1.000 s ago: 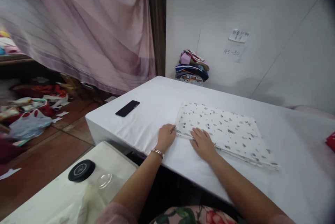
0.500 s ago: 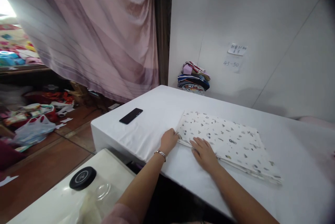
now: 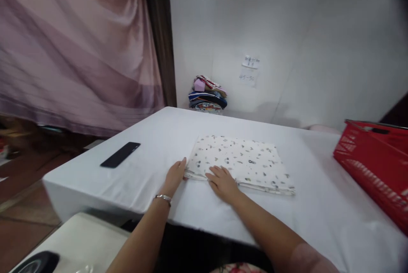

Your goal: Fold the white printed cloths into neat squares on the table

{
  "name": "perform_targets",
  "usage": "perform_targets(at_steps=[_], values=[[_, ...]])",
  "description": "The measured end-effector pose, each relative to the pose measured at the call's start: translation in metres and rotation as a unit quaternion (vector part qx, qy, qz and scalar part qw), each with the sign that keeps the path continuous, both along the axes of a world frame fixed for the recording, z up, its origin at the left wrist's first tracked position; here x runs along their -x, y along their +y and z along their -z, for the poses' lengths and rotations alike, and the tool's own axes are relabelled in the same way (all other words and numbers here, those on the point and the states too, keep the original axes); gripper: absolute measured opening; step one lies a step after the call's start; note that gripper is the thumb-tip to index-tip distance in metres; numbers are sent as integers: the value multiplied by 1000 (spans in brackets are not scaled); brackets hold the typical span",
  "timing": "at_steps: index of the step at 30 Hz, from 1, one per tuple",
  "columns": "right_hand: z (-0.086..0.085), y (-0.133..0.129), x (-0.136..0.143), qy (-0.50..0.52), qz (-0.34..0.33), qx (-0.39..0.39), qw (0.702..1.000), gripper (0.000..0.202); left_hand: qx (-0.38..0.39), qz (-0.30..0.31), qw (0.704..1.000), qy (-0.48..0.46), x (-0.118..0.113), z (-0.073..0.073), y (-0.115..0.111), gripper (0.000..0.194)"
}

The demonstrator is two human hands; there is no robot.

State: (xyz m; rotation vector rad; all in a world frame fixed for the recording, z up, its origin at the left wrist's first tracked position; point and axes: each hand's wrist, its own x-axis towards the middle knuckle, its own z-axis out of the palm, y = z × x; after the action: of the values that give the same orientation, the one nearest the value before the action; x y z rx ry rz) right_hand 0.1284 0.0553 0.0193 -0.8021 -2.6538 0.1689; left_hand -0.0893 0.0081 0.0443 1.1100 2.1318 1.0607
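Note:
A folded white cloth with small dark and green prints [image 3: 237,158] lies flat on the white-covered table [image 3: 153,137]. At its near left corner is my left hand [image 3: 175,175], a bracelet on the wrist; the fingers are close together against the cloth's edge, and the thumb is hardly visible. My right hand [image 3: 222,183] rests on the near edge of the cloth, palm down, with its fingers spread a little.
A black phone [image 3: 120,154] lies on the table's left part. At the right edge stands a red basket [image 3: 376,166]. Folded clothes [image 3: 208,96] are stacked beyond the far edge, by the wall. A pale surface [image 3: 86,239] with a black lid [image 3: 38,262] is at lower left.
The view has turned to the right, bringing the red basket into sight. My left hand's fingers look straighter along the cloth's corner; my right hand stays on the near edge.

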Motion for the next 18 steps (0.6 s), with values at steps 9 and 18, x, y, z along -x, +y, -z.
perform_targets(at_steps=[9, 18], values=[[-19, 6, -22, 30, -5, 91, 995, 43, 44, 24, 992, 115, 2, 2, 3, 42], [-23, 60, -155, -96, 297, 162, 936, 58, 31, 32, 985, 165, -2, 1, -3, 45]])
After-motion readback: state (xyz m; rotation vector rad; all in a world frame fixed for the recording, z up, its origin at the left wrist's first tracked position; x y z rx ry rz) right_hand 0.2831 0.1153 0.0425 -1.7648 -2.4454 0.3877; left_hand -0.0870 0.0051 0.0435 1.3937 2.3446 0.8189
